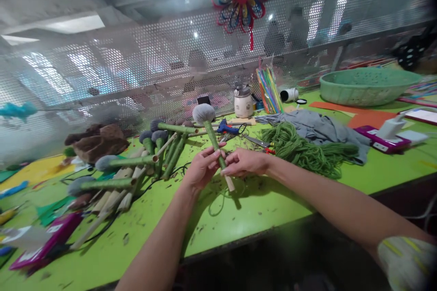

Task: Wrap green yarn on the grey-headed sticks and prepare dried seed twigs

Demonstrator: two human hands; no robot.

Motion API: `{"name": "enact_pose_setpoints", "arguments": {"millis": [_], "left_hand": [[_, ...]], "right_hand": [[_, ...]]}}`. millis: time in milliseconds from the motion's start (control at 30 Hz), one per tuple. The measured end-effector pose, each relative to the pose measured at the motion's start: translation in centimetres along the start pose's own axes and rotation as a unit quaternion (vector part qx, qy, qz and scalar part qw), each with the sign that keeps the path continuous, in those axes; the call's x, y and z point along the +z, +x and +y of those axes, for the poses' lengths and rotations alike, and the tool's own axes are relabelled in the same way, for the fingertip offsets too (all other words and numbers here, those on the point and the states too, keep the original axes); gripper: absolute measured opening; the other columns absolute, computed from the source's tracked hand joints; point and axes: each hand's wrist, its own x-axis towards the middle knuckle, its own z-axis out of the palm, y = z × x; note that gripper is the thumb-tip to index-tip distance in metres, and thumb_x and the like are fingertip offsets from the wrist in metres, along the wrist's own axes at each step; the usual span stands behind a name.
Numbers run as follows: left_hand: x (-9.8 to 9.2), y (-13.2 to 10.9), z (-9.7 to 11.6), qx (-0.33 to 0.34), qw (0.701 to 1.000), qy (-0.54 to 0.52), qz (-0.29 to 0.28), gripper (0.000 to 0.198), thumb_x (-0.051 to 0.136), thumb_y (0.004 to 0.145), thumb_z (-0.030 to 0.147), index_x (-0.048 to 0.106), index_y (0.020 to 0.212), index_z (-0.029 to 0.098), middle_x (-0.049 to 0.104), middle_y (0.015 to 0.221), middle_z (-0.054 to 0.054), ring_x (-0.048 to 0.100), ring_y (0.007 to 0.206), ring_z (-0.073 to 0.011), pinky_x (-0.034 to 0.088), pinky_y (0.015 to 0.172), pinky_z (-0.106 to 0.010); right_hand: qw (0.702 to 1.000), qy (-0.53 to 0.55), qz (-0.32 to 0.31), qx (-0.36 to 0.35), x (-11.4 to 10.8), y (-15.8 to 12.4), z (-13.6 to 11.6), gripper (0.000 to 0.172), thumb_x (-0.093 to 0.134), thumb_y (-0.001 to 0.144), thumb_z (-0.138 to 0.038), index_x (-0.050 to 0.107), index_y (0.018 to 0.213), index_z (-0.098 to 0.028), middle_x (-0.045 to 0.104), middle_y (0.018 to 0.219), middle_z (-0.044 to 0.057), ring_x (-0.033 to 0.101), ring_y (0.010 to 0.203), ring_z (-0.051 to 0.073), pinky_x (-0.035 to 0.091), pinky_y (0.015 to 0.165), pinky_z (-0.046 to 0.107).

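My left hand [202,169] and my right hand [243,163] both pinch one stick [212,136] above the green table [266,204]. The stick is wrapped in green yarn, has a grey fluffy pom-pom on top and a bare wooden lower end. It tilts slightly left at the top. A pile of similar green-wrapped sticks with grey pom-poms [136,163] lies to the left of my hands. A heap of green yarn [303,150] lies to the right, behind my right forearm.
A blue glue gun [227,128], scissors [257,142], a grey cloth [314,126], a bundle of coloured straws [269,84] and a green basket [367,85] lie at the back. Brown fluffy material [97,143] sits far left. A perforated screen [136,68] bounds the table behind.
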Motion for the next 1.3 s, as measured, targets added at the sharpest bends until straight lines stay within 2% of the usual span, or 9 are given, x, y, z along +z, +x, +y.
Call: {"name": "enact_pose_setpoints", "arguments": {"millis": [133, 267, 333, 500, 600, 833, 1067, 1167, 1300], "left_hand": [[0.2, 0.0, -0.1, 0.004, 1.000, 0.006, 0.002, 0.040, 0.075, 0.067, 0.022, 0.066, 0.104, 0.012, 0.063, 0.072, -0.002, 0.057, 0.060, -0.0095, 0.046, 0.058, -0.022], [-0.4, 1.0, -1.3, 0.005, 0.998, 0.034, 0.056, 0.035, 0.078, 0.063, 0.019, 0.068, 0.095, 0.011, 0.064, 0.071, -0.002, 0.060, 0.062, -0.0115, 0.047, 0.060, -0.023], [-0.7, 1.3, -1.6, 0.005, 0.997, 0.034, 0.064, 0.034, 0.080, 0.060, 0.017, 0.069, 0.091, 0.010, 0.065, 0.069, -0.002, 0.060, 0.060, -0.0112, 0.046, 0.059, -0.022], [-0.3, 0.6, -0.5, 0.013, 0.999, 0.003, 0.031, 0.038, 0.077, 0.065, 0.022, 0.067, 0.100, 0.012, 0.064, 0.072, -0.002, 0.059, 0.062, -0.0103, 0.047, 0.061, -0.022], [0.0, 0.2, 0.1, 0.019, 1.000, -0.006, 0.017, 0.039, 0.075, 0.067, 0.025, 0.066, 0.104, 0.014, 0.063, 0.074, -0.001, 0.058, 0.061, -0.0094, 0.047, 0.059, -0.023], [-0.5, 1.2, -1.5, 0.008, 0.997, 0.039, 0.065, 0.035, 0.079, 0.061, 0.017, 0.068, 0.094, 0.011, 0.066, 0.074, -0.002, 0.060, 0.062, -0.0112, 0.047, 0.060, -0.023], [-0.1, 0.3, -0.3, 0.013, 1.000, -0.008, 0.026, 0.037, 0.077, 0.065, 0.020, 0.067, 0.101, 0.013, 0.064, 0.072, -0.001, 0.058, 0.061, -0.0082, 0.047, 0.061, -0.020], [0.0, 0.1, -0.1, 0.033, 0.999, -0.029, 0.022, 0.037, 0.076, 0.066, 0.019, 0.067, 0.101, 0.013, 0.064, 0.074, 0.000, 0.056, 0.060, -0.0064, 0.046, 0.060, -0.018], [-0.2, 0.6, -0.7, 0.019, 0.999, 0.001, 0.047, 0.039, 0.078, 0.063, 0.022, 0.068, 0.100, 0.013, 0.065, 0.073, -0.002, 0.059, 0.063, -0.0097, 0.047, 0.061, -0.021]], "right_hand": [[1.000, -0.014, 0.017, -0.011, 0.2, 0.2, 0.3, 0.031, 0.071, 0.070, -0.039, 0.056, 0.073, -0.012, 0.038, 0.048, -0.009, 0.026, 0.040, 0.003, 0.017, 0.041, 0.020], [0.985, -0.123, 0.117, 0.004, 0.4, 1.0, 1.3, 0.038, 0.070, 0.069, -0.043, 0.049, 0.057, -0.014, 0.039, 0.043, -0.008, 0.028, 0.040, 0.003, 0.019, 0.040, 0.020], [0.978, -0.153, 0.143, 0.011, 0.6, 1.1, 1.5, 0.039, 0.070, 0.069, -0.043, 0.046, 0.054, -0.015, 0.038, 0.041, -0.008, 0.028, 0.039, 0.004, 0.018, 0.040, 0.021], [0.998, -0.033, 0.062, -0.006, 0.7, 0.4, 0.3, 0.033, 0.070, 0.070, -0.042, 0.056, 0.070, -0.012, 0.038, 0.045, -0.009, 0.026, 0.039, 0.003, 0.015, 0.041, 0.020], [0.999, -0.005, 0.034, -0.018, 0.7, 0.1, -0.2, 0.032, 0.070, 0.070, -0.041, 0.058, 0.074, -0.012, 0.038, 0.046, -0.009, 0.025, 0.040, 0.003, 0.014, 0.041, 0.021], [0.973, -0.166, 0.160, 0.006, 0.8, 1.0, 1.2, 0.037, 0.069, 0.070, -0.038, 0.047, 0.052, -0.014, 0.038, 0.041, -0.008, 0.028, 0.039, 0.003, 0.018, 0.040, 0.020], [0.999, 0.003, 0.050, -0.012, 0.8, 0.4, 0.2, 0.034, 0.073, 0.068, -0.039, 0.052, 0.063, -0.013, 0.041, 0.044, -0.008, 0.027, 0.038, 0.002, 0.016, 0.039, 0.019], [0.999, 0.015, 0.047, -0.019, 0.7, 0.3, 0.0, 0.032, 0.072, 0.069, -0.039, 0.057, 0.070, -0.012, 0.038, 0.044, -0.009, 0.025, 0.038, 0.002, 0.014, 0.039, 0.020], [0.997, -0.030, 0.074, -0.009, 0.5, 0.5, 0.4, 0.033, 0.071, 0.069, -0.042, 0.055, 0.066, -0.013, 0.037, 0.043, -0.009, 0.025, 0.038, 0.003, 0.016, 0.039, 0.020]]}}
